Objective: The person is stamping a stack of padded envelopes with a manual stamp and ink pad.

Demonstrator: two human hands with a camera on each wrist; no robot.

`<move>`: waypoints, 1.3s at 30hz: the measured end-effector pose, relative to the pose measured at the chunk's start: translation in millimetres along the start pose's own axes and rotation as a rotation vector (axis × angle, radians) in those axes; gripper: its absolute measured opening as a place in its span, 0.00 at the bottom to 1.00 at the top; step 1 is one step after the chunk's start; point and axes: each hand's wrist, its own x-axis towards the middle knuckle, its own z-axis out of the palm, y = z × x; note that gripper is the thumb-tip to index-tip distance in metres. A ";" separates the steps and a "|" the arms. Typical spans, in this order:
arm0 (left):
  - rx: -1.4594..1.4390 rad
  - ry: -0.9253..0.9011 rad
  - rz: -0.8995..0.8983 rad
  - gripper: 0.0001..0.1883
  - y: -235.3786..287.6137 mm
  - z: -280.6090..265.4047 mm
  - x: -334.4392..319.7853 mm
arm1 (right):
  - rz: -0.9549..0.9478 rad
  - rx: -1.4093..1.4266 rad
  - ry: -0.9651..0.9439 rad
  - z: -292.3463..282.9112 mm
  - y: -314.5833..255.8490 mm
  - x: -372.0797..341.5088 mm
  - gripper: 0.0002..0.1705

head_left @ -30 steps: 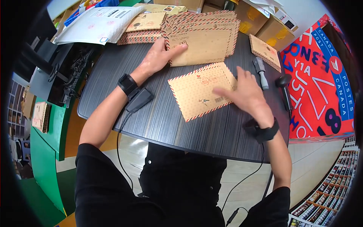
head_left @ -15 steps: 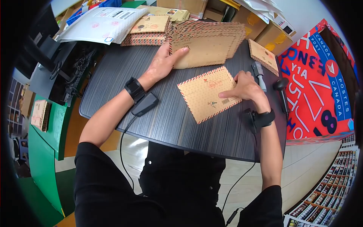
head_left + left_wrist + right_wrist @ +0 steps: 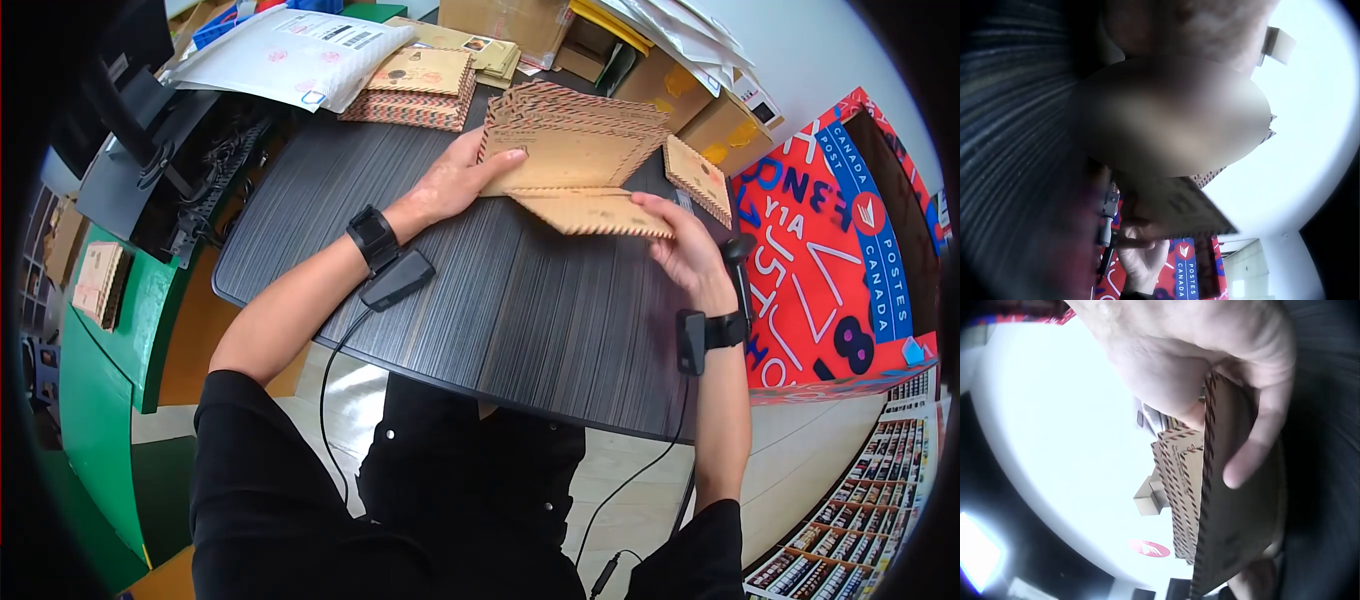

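A fanned bundle of kraft envelopes with striped edges (image 3: 580,135) is gripped at its left end by the left hand (image 3: 450,182), thumb across the front. The right hand (image 3: 692,250) pinches one envelope (image 3: 595,212) by its right edge, tilted above the table just below the bundle; its far edge meets the bundle's lower edge. In the right wrist view the right hand (image 3: 1247,381) has thumb and fingers on either side of that envelope (image 3: 1235,506), the bundle (image 3: 1179,487) behind it. A blurred oval covers much of the left wrist view.
Stacked envelopes (image 3: 408,108) and a white padded mailer (image 3: 290,60) lie at the back left. Another envelope stack (image 3: 698,178) and a black scanner-like device (image 3: 738,250) are at the right, beside a red Canada Post box (image 3: 800,290). Cardboard boxes (image 3: 655,90) stand behind.
The right hand has lifted the single envelope off the table and brought it up to the bundle. The left hand still holds the bundle, now slightly lower and further right in the head view.
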 end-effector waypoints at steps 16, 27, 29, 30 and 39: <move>0.029 -0.076 -0.041 0.25 -18.8 1.5 9.1 | -0.318 0.021 0.024 42.5 13.7 17.1 0.31; -0.056 0.011 0.041 0.26 -28.1 41.2 77.1 | -0.683 0.092 0.351 -1.8 41.3 66.8 0.31; 0.111 0.131 0.053 0.26 -31.5 50.8 85.2 | -0.738 0.018 0.412 -4.3 45.5 71.7 0.33; 0.111 0.122 0.054 0.26 -34.5 53.7 84.8 | -0.757 -0.018 0.442 -5.0 49.8 72.9 0.34; 0.035 0.107 0.108 0.28 -38.9 49.9 73.9 | -0.911 -0.247 0.724 19.5 30.5 53.8 0.32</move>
